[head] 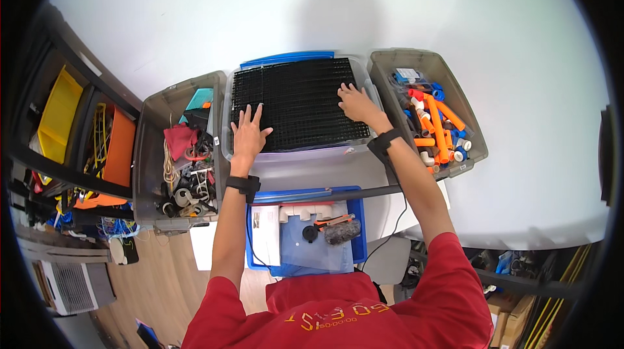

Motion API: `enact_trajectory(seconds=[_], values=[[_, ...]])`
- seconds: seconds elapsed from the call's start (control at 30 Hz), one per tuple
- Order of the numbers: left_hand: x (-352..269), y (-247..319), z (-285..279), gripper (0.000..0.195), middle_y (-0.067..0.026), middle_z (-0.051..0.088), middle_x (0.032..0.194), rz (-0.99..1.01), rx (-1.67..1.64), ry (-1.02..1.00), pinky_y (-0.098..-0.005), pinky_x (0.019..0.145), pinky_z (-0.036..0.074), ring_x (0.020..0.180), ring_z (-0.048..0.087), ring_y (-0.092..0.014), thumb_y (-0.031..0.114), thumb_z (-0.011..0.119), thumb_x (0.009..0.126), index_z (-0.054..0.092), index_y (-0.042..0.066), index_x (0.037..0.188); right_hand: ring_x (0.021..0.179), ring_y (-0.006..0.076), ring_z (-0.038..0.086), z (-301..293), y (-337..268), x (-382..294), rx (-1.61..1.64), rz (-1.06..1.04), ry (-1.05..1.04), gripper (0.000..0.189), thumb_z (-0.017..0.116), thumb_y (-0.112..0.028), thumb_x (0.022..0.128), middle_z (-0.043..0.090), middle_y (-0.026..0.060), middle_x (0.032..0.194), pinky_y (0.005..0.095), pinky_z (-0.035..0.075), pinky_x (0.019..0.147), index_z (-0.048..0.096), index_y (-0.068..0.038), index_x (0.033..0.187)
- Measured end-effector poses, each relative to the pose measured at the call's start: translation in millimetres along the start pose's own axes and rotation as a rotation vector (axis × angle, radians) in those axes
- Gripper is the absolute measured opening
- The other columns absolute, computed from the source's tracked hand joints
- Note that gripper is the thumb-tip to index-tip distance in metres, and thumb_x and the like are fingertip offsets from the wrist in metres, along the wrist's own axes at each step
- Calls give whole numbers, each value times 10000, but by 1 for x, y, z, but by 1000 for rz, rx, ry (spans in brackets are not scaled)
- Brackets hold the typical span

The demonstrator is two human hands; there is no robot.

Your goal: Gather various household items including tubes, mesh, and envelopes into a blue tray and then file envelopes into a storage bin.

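Black plastic grid panels [302, 105] lie stacked in a clear plastic bin [226, 139] in front of me, filling most of its top. My left hand [249, 133] rests with spread fingers at the left edge of the grid. At the upper right edge of the stack, my right hand [358, 103] lies flat with its fingers apart. Neither hand is closed around anything. A blue strip [287, 58], perhaps a lid edge, shows along the bin's far side.
Left stands a grey bin [151, 154] of tools and cords; right, another grey bin [451, 68] of orange pipes and fittings. Nearer me, a blue tray [361, 232] holds a white pipe fitting [304, 212]. Shelves [73, 176] with a yellow bin [61, 115] stand at far left.
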State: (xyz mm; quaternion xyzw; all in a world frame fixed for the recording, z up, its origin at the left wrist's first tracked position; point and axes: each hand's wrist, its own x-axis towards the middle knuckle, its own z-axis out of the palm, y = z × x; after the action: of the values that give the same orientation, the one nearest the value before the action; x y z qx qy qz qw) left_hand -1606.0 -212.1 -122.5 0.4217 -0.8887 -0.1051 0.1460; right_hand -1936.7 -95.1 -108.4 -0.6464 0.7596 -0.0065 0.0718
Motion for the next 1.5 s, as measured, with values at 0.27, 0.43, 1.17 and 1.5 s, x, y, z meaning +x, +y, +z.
enact_trajectory(seconds=[0.27, 0.43, 1.17, 1.5], values=[[17, -11, 16, 705, -184, 280, 1627, 22, 94, -211, -702, 1104, 316, 1481, 284, -430, 427, 625, 957, 341, 230, 1571, 1455, 478, 298, 9, 3, 2, 73, 14, -16, 852, 607, -557, 938, 317, 285, 1574, 574, 325, 1160, 378, 73, 1465], [22, -14, 24, 710, -161, 272, 1636, 19, 134, -217, -700, 1097, 329, 1485, 290, -406, 454, 620, 953, 342, 242, 1570, 1476, 489, 237, 2, -2, 3, 45, 53, -104, 1161, 704, -717, 762, 267, 313, 1584, 552, 289, 1189, 304, 77, 1508], [-41, 10, -18, 674, -236, 284, 1610, 168, 71, 16, -653, 1167, 222, 1483, 255, -450, 438, 550, 1003, 338, 140, 1569, 1471, 501, 225, -21, -33, -67, 66, 20, 386, 816, 565, -570, 949, 266, 273, 1598, 669, 208, 1158, 304, -103, 1566], [-272, 28, -34, 446, -250, 622, 1303, 85, -223, -193, -476, 1064, 451, 1241, 568, -421, 250, 665, 955, 595, 17, 1328, 1222, 360, 570, 51, -73, -277, 345, 160, 146, 446, 703, -189, 906, 595, 188, 1318, 410, 460, 1054, 585, -47, 1313]])
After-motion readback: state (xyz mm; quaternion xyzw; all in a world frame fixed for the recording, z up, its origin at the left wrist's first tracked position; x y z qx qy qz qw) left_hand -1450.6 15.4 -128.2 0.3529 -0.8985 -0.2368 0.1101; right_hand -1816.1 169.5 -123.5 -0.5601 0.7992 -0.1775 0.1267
